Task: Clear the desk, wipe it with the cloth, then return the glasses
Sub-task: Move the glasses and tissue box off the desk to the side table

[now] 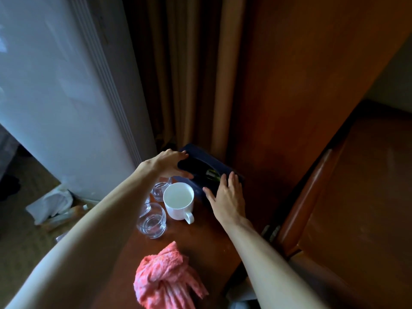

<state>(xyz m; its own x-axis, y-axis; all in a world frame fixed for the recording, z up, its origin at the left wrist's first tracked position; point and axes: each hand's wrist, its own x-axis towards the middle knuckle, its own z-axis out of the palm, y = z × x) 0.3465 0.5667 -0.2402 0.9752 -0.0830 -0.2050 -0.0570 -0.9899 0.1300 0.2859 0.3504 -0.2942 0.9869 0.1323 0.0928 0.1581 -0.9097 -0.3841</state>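
Both hands lie flat-fingered on a dark blue tray (214, 168) at the wooden desk's (200, 237) far end — left hand (169, 162) on its far-left edge, right hand (227, 195) on its near-right edge. Two clear round glasses (152, 220) stand beside a smooth white mug (179, 200); a crumpled pink terry cloth (163, 277) lies nearer.

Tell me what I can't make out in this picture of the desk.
- Dark tray, head view: its contents are lost in shadow; both the left hand and right hand cover its edges.
- Farthest glass: partly behind the white mug and left forearm.
- Pink cloth: lower part cut off by the frame's bottom edge.
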